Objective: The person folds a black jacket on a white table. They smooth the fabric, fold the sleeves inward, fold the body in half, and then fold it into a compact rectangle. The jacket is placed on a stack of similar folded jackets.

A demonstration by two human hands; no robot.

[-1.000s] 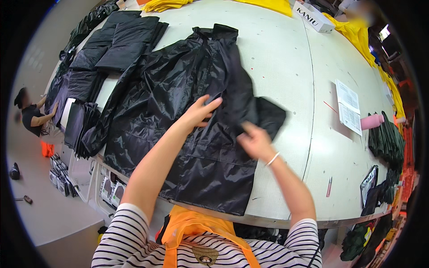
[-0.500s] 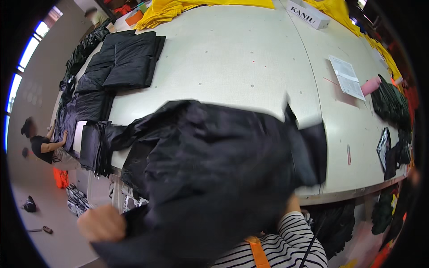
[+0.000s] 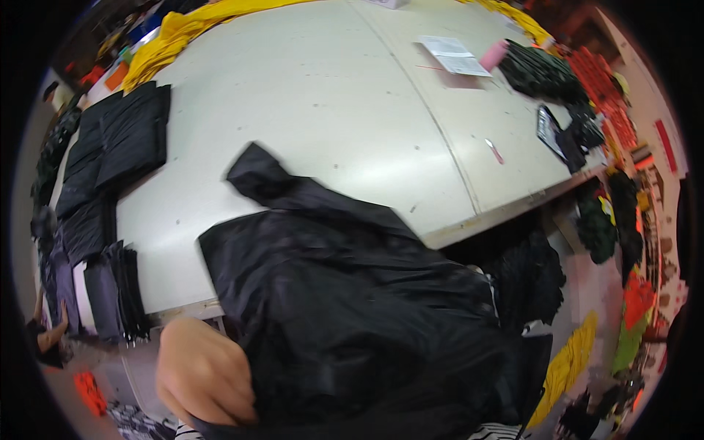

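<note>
My left grip (image 3: 205, 370) is clamped on the edge of a black garment (image 3: 334, 315), 7 o'clock.
The garment spreads toward 4 o'clock, its far flap (image 3: 254, 172) over the pale surface (image 3: 315, 110) at 10. The surface's near edge shows either side of it; beyond, open room reaches 12, a folded black stack (image 3: 132, 139) farther out at 10. The garment's lower part is cut off at 6, folds blurred; the right grip is hidden, so I cannot tell its state.

Jacket (image 3: 330, 271) across table (image 3: 293, 103) near edge — garment stacks (image 3: 134, 139) along left edge — papers (image 3: 456, 56) toward right edge, roll (image 3: 494, 56) just right of them.
</note>
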